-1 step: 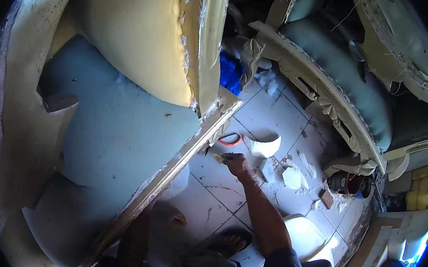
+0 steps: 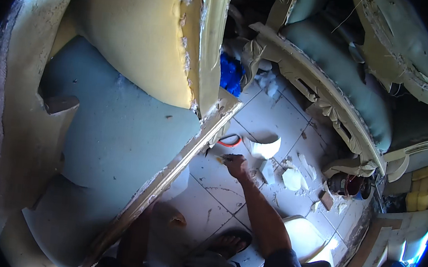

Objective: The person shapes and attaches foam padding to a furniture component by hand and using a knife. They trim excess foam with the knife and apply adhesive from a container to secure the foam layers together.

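Observation:
My right hand is low over the tiled floor, beside the front rail of a sofa. Its fingers are closed around a small thing with a yellowish tip, whose kind I cannot make out. Just beyond the hand is a red-orange loop handle, partly behind the rail. The sofa has a carved, cream-gold wooden frame and a grey-blue seat. A cream padded back rises over that seat. My left forearm reaches up behind the rail, which hides the left hand.
White foam offcuts and a brown block lie on the tiles to the right. Beyond them stand an open can and a second carved sofa frame. A blue bundle sits between the sofas. My sandalled foot is below.

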Tool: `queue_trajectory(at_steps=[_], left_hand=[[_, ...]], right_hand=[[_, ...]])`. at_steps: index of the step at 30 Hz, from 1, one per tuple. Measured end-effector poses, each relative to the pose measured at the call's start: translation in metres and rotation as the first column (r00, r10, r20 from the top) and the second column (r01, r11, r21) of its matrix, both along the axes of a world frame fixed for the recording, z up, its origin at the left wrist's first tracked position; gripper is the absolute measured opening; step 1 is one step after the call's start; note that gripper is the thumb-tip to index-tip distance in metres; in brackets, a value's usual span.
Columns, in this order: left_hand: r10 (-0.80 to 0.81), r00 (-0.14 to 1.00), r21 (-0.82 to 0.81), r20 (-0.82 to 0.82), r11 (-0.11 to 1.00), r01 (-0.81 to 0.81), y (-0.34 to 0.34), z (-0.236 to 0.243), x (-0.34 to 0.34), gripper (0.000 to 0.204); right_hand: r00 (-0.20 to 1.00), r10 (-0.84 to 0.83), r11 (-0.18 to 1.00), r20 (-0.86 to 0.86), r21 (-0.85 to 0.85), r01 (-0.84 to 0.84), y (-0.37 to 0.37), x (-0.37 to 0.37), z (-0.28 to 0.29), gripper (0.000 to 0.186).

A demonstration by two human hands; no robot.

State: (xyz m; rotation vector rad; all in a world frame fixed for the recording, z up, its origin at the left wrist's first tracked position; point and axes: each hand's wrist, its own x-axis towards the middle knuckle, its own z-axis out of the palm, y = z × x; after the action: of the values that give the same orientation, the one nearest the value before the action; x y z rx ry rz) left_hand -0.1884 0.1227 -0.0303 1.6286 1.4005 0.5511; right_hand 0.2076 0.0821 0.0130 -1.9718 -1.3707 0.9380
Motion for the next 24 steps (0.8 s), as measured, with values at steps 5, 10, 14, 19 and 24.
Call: queue_trajectory(at_steps=[5,10,14,19,24], left_hand=[[0.001,1.000,-0.025,-0.020,1.000,-0.001,-0.005,-0.001,-0.008,0.054],[0.004,0.999,-0.027,-0.041,1.000,-0.005,-0.005,-0.002,-0.014,0.052],[-0.006,0.998,-0.052,-0.063,0.999,0.002,-0.007,-0.010,-0.018,0.051],[-0.003,0.989,-0.053,-0.150,0.999,-0.005,0.002,-0.033,-0.047,0.049],[-0.236,0.855,-0.341,-0.461,0.937,0.074,-0.020,0.100,0.088,0.058]], right_hand=[[0.868,0.103,0.990,0.486,0.031,-0.135,-0.012,-0.021,0.015,0.024],[0.848,0.396,0.894,0.353,-0.360,-0.267,-0.007,-0.015,0.039,0.024],[0.967,0.235,0.936,0.102,-0.292,-0.197,-0.014,0.010,0.031,0.028],[0.887,0.134,0.985,0.442,-0.156,-0.071,-0.023,-0.003,-0.001,0.028],[0.784,0.290,0.956,-0.549,0.203,-0.211,-0.118,0.094,0.037,0.045]])
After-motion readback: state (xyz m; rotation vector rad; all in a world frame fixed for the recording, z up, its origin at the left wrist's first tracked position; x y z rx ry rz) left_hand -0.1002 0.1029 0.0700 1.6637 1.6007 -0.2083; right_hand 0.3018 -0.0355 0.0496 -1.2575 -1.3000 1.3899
